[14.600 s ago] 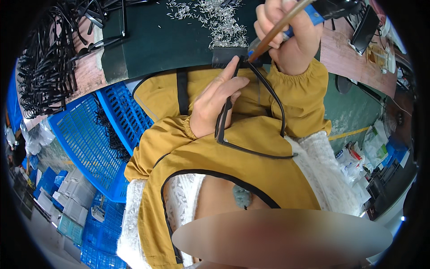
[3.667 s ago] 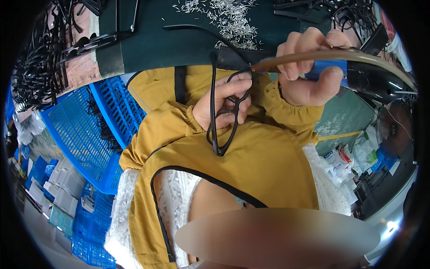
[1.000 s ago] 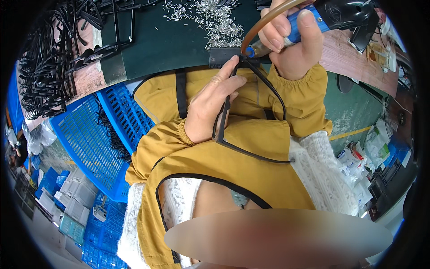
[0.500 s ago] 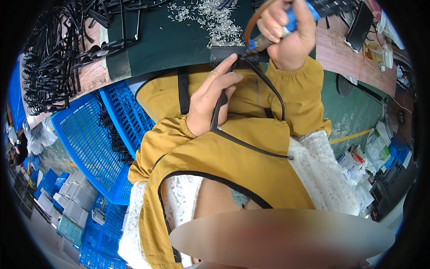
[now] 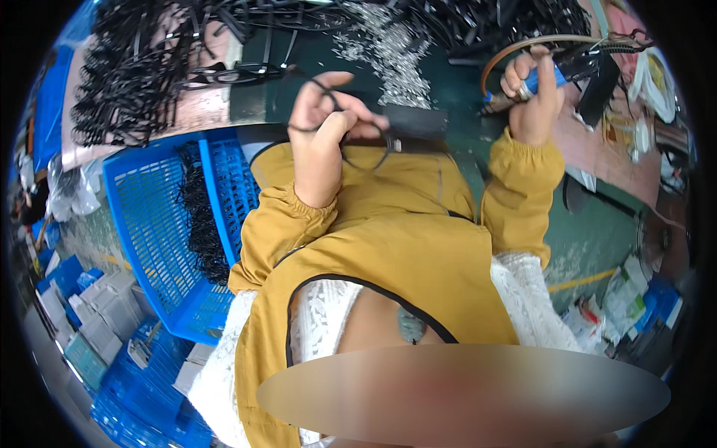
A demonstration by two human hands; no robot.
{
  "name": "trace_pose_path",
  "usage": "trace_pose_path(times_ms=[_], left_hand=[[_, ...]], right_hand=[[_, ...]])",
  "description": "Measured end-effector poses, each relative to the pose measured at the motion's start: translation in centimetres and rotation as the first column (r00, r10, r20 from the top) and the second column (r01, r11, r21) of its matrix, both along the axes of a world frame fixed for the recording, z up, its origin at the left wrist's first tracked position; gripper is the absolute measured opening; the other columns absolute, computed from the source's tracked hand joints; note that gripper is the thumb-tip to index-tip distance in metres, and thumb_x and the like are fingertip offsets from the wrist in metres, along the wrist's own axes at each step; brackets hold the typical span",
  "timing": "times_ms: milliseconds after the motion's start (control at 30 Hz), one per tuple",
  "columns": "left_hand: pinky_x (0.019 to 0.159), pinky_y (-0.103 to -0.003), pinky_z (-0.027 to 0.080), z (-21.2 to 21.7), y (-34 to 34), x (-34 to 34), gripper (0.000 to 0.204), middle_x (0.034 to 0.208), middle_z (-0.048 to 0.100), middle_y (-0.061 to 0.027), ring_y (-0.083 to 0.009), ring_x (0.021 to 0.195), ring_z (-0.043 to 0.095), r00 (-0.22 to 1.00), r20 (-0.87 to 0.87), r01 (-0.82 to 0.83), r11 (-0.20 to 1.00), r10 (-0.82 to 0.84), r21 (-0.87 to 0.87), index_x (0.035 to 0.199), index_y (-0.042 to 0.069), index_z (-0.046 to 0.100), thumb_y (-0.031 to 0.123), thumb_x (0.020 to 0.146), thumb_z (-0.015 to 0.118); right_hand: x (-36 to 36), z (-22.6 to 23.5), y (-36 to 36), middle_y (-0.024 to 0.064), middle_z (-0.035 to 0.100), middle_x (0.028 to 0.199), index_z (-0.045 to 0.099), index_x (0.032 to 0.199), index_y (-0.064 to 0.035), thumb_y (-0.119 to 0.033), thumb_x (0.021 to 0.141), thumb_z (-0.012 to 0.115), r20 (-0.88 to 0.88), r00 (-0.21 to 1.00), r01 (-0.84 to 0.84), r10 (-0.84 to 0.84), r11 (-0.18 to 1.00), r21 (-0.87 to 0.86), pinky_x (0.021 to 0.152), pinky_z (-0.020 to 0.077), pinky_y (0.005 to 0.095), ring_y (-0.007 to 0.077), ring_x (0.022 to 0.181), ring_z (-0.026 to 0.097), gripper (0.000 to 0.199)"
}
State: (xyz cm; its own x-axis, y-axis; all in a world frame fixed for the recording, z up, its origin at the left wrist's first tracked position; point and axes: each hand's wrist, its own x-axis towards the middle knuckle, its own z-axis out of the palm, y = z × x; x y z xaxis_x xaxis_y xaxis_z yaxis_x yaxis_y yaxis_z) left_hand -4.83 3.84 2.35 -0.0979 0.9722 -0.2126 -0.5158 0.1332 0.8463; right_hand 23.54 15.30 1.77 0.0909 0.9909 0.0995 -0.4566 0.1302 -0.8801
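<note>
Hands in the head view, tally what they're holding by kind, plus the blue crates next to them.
Black eyeglass frame, in the left hand: 1
Blue-handled tool, in the right hand: 1
Blue crate at the left: 1
Total: 3

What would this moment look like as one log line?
left hand: holds black eyeglass frame | right hand: grips blue-handled tool | blue crate: left

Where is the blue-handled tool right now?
In the head view, upper right: the blue-handled tool is gripped in the right hand, above the green table.
</note>
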Motion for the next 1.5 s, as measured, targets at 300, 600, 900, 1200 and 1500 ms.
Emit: trace_pose_path(times_ms=[300,600,900,1200,1500], left_hand=[[0.058,-0.027,0.054,1.3,-0.1,1.6,0.057,0.073,0.066,-0.0099,-0.0206,0.064,0.069,0.678,0.272,0.735,0.621,-0.683,-0.273,0.124,0.000,0.067,0.048,0.104,0.044],[0.055,-0.025,0.050,2.5,-0.1,0.9,0.034,0.068,0.067,-0.0101,-0.0160,0.058,0.066,0.774,0.091,0.633,0.765,-0.626,-0.122,0.110,0.000,0.065,0.028,0.104,0.048],[0.063,-0.026,0.054,0.3,-1.6,-1.0,0.038,0.075,0.068,-0.0104,-0.0171,0.066,0.067,0.818,0.246,0.567,0.803,-0.521,-0.184,0.127,-0.002,0.065,0.021,0.100,0.052],[0.059,-0.023,0.056,-2.0,-2.2,2.4,0.028,0.079,0.069,-0.0058,-0.0129,0.065,0.067,0.763,0.558,0.612,0.642,-0.326,-0.462,0.122,0.008,0.063,0.026,0.101,0.065],[0.060,-0.023,0.054,-3.3,-2.0,3.2,0.038,0.081,0.068,-0.0057,-0.0111,0.066,0.064,0.744,0.560,0.635,0.646,-0.363,-0.425,0.133,0.009,0.061,0.024,0.098,0.066]], right_hand=[[-3.8,-0.4,-8.1,0.0096,0.062,0.094,0.059,0.131,0.0020,-0.006,0.096,0.062,0.672,0.638,-0.137,-0.376,0.803,0.580,0.071,0.0497,0.0304,0.0179,0.081,0.059,0.036],[-9.5,3.2,-4.0,0.0078,0.065,0.093,0.073,0.101,-0.0022,-0.006,0.087,0.077,0.670,0.712,-0.419,-0.210,0.638,0.645,0.066,0.0505,0.0314,0.0223,0.079,0.062,0.015],[-11.3,1.3,-4.0,0.0089,0.065,0.087,0.072,0.095,0.0034,0.001,0.085,0.076,0.777,0.582,-0.565,0.241,0.807,0.172,0.066,0.0478,0.0272,0.0173,0.076,0.061,0.011],[2.8,1.3,-1.5,0.0161,0.063,0.112,0.056,0.123,0.0088,-0.011,0.105,0.051,0.222,0.621,0.607,-0.752,0.640,0.471,0.081,0.0557,0.0329,0.0215,0.089,0.064,0.028],[-3.1,-2.3,-7.7,0.0151,0.064,0.101,0.062,0.112,0.0035,0.004,0.091,0.064,0.634,0.601,-0.119,-0.487,0.729,0.674,0.077,0.0540,0.0286,0.0207,0.084,0.065,0.021]])
